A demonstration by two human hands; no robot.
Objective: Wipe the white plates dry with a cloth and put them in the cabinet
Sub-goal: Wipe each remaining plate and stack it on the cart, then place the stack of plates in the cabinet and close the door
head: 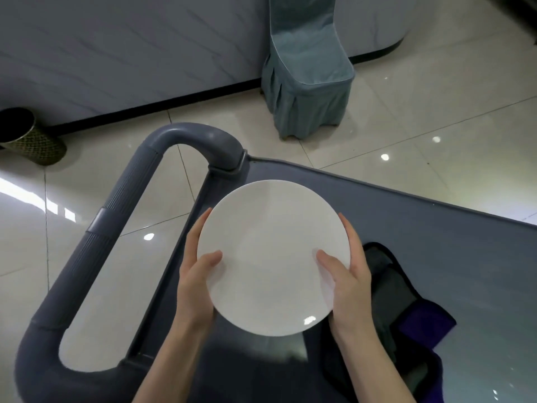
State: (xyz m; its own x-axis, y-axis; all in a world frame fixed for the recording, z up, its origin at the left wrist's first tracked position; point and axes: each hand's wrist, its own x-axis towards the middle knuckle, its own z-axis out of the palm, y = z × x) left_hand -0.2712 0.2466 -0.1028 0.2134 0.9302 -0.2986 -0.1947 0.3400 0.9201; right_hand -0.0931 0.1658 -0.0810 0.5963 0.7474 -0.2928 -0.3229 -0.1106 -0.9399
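Observation:
I hold one round white plate [273, 251] face up above the grey cart top [436, 228]. My left hand [197, 283] grips its left rim, thumb on the upper face and fingers underneath. My right hand [348, 283] grips the right rim the same way. A dark grey and purple cloth [406, 324] lies crumpled on the cart, just right of my right hand; neither hand touches it. No cabinet is in view.
The cart's curved grey handle [96, 248] loops out to the left over glossy tiled floor [436, 112]. A chair in a blue-grey cover [305, 68] stands ahead by a pale marbled wall. A dark mesh bin [29, 138] sits at the far left.

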